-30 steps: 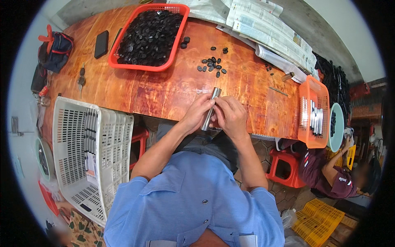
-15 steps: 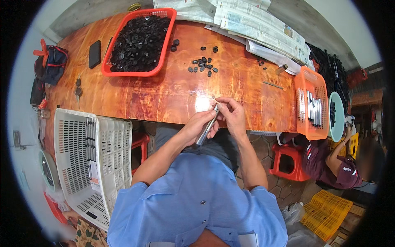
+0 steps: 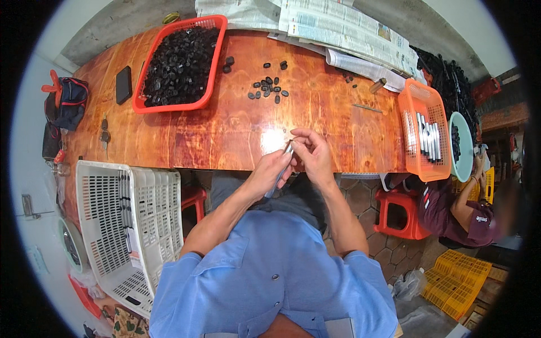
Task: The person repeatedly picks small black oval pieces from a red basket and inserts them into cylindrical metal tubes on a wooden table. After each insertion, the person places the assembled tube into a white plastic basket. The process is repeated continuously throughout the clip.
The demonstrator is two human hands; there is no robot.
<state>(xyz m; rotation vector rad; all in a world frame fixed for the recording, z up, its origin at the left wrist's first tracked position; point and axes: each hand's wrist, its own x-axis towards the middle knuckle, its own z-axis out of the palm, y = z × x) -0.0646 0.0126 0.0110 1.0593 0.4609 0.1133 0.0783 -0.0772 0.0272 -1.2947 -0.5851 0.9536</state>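
A slim silver metal tube [image 3: 271, 191] slants up from my lap toward the table's front edge. My left hand [image 3: 267, 172] is closed around it, fingers wrapped along its length. At its upper end, the thumb and fingers of my right hand [image 3: 314, 160] pinch a small dark piece, mostly hidden by the fingertips; whether it sits inside the tube I cannot tell. Beyond my hands, several small black oval plugs [image 3: 266, 85] lie loose on the wooden table [image 3: 225, 138].
A red basket [image 3: 209, 93] heaped with black plugs stands back left. Silver tubes fill part of an orange basket [image 3: 407, 135] at right, beside a pale green basin [image 3: 465, 146]. Newspapers [image 3: 338, 28] line the back. A white crate [image 3: 160, 197] stands left; another person [image 3: 453, 217] sits at right.
My view has shifted slightly, so the table's things appear further left. Both hands stay together at the tube's upper end, with the right fingers slightly shifted; the tube shows less shine.
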